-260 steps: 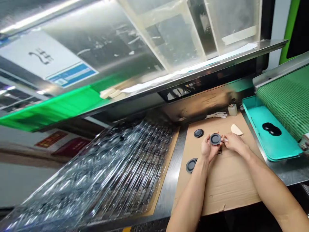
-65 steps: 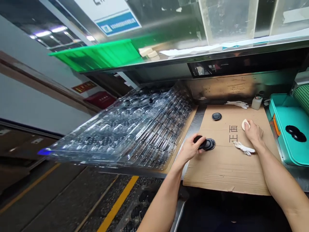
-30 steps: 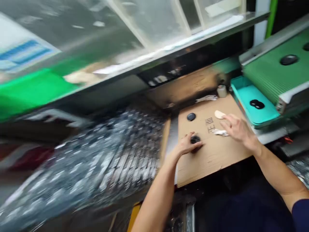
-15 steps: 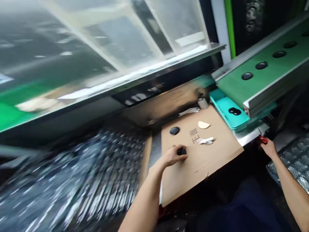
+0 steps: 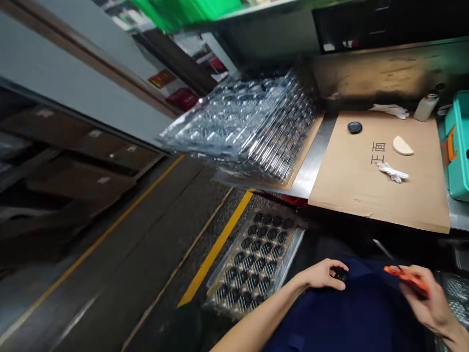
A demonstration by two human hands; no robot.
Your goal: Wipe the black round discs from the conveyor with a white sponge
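Observation:
My left hand (image 5: pixel 323 275) is closed on a small black round part (image 5: pixel 341 274), held low over my dark blue lap. My right hand (image 5: pixel 428 299) is closed on an orange-handled tool (image 5: pixel 405 275) with a thin metal tip, at the lower right. Both hands are below the bench edge. Another black round part (image 5: pixel 354 127) lies on the cardboard sheet (image 5: pixel 351 171) on the bench, near a beige pad (image 5: pixel 402 145) and a white cloth scrap (image 5: pixel 393 171).
A stack of clear plastic blister trays (image 5: pixel 249 122) lies left of the cardboard. Below, by my left knee, a tray filled with black parts (image 5: pixel 256 259) sits near a yellow floor line (image 5: pixel 214 252). A teal bin (image 5: pixel 458 146) and a small bottle (image 5: pixel 425 106) stand at the right.
My view has swung down and left. My left hand came off the cardboard with the black part and dropped to my lap. My right hand brought the orange tool in from beside the bench.

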